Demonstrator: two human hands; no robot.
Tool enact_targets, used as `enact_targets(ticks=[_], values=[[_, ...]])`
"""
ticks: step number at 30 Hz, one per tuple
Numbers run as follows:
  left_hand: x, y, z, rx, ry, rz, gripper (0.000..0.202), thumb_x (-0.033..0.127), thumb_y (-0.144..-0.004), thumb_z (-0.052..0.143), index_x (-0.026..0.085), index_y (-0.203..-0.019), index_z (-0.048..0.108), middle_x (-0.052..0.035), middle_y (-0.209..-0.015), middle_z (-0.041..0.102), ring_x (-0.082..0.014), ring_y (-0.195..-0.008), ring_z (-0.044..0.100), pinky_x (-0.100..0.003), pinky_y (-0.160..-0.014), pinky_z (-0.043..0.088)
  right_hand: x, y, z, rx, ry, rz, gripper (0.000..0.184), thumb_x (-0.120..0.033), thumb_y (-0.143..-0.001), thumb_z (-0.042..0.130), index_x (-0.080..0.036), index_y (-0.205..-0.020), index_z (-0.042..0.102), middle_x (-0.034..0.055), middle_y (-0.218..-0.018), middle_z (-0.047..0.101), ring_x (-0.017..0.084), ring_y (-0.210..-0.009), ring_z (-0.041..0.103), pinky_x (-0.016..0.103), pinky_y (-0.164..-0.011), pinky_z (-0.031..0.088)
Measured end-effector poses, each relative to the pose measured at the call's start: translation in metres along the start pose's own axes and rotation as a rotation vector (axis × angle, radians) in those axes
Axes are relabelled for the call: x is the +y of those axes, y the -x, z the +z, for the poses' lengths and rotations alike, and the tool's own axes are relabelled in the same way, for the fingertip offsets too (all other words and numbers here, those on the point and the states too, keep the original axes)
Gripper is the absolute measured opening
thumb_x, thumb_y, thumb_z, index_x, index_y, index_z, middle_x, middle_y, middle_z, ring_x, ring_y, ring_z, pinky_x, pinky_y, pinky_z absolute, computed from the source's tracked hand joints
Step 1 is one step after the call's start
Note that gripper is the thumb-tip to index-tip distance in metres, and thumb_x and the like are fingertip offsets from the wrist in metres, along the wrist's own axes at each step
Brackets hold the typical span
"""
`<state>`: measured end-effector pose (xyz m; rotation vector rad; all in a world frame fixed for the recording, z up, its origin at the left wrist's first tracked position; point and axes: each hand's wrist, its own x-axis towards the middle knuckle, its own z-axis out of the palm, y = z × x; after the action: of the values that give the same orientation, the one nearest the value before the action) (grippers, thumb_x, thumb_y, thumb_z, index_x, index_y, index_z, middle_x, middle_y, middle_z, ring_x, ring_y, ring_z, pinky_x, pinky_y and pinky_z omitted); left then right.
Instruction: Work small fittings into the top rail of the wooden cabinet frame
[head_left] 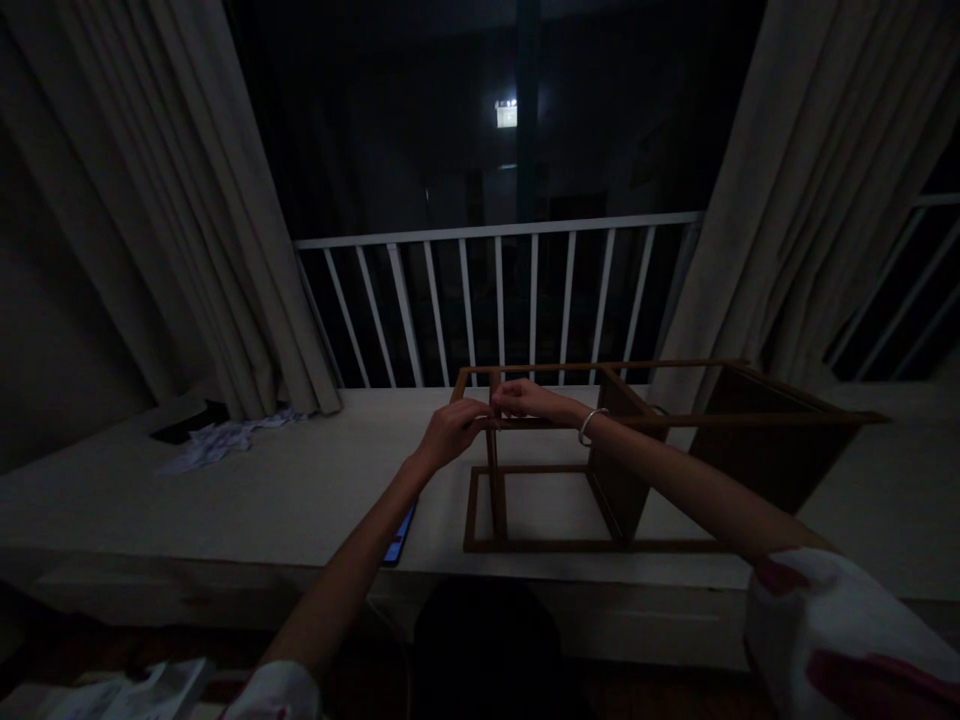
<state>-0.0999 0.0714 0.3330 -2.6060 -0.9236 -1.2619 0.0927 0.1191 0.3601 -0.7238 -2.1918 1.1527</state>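
- I see my left hand (452, 431) and right hand (523, 399) meeting fingertip to fingertip at the upper rail of the wooden frame (600, 470); the light is very dim
- My right hand lies over the rail with its fingers closed on it; a bracelet (589, 426) sits on that wrist
- My left hand is curled against the same rail from below-left; I cannot tell whether it grips
- The frame lies on its side on the pale ledge (300, 490), in front of the railing (495, 300)
- A phone (400, 535) lies by the frame's left end at the near edge; crumpled papers (217, 442) lie well apart, far left, under the curtain (195, 220)
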Motion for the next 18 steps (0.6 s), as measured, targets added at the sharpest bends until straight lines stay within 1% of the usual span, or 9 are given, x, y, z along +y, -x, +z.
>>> enact_targets(ticks=[5, 8, 12, 15, 18], values=[[0.0007, -0.0023, 0.0032, 0.012, 0.033, -0.023, 0.013, 0.026, -0.078, 0.051, 0.018, -0.081, 0.061, -0.0056, -0.083, 0.062, -0.0155, -0.082, 0.057, -0.028, -0.074, 0.043, 0.0037, 0.0004, -0.002, -0.003, -0.033, 0.018, 0.038, -0.047, -0.072, 0.051, -0.01, -0.081, 0.055, -0.0011, -0.061, 0.051, 0.005, -0.052, 0.042, 0.018, -0.047, 0.031], [0.0001, -0.0022, 0.0044, 0.014, 0.069, -0.046, 0.013, 0.026, -0.077, 0.051, 0.018, -0.081, 0.061, -0.005, -0.082, 0.063, -0.0148, -0.08, 0.057, -0.028, -0.073, 0.043, 0.0057, 0.0003, -0.0023, -0.009, -0.065, 0.025, 0.036, -0.046, -0.072, 0.051, -0.011, -0.081, 0.055, -0.0015, -0.061, 0.051, 0.005, -0.053, 0.044, 0.018, -0.048, 0.032], [-0.002, -0.0013, 0.0055, 0.032, 0.121, -0.089, 0.015, 0.026, -0.078, 0.05, 0.018, -0.083, 0.062, -0.0047, -0.082, 0.062, -0.0139, -0.078, 0.057, -0.027, -0.072, 0.044, 0.0072, 0.0, -0.0029, 0.007, -0.089, 0.041, 0.035, -0.044, -0.072, 0.051, -0.01, -0.08, 0.056, -0.0023, -0.058, 0.049, 0.005, -0.051, 0.042, 0.018, -0.048, 0.031], [-0.0029, -0.0016, 0.0073, 0.045, 0.158, -0.114, 0.015, 0.026, -0.077, 0.051, 0.018, -0.082, 0.062, -0.0041, -0.079, 0.062, -0.013, -0.075, 0.056, -0.025, -0.068, 0.044, 0.0075, -0.0001, -0.0033, 0.013, -0.1, 0.034, 0.036, -0.045, -0.072, 0.051, -0.01, -0.079, 0.057, -0.0022, -0.057, 0.049, 0.005, -0.051, 0.041, 0.018, -0.048, 0.031], [-0.0024, -0.0029, 0.0097, 0.061, 0.174, -0.144, 0.014, 0.027, -0.076, 0.052, 0.017, -0.078, 0.062, -0.0035, -0.074, 0.061, -0.0118, -0.069, 0.055, -0.023, -0.062, 0.044, 0.0082, 0.0, -0.0038, 0.023, -0.107, 0.026, 0.035, -0.044, -0.072, 0.052, -0.01, -0.078, 0.057, -0.0027, -0.056, 0.047, 0.005, -0.051, 0.04, 0.018, -0.048, 0.03]])
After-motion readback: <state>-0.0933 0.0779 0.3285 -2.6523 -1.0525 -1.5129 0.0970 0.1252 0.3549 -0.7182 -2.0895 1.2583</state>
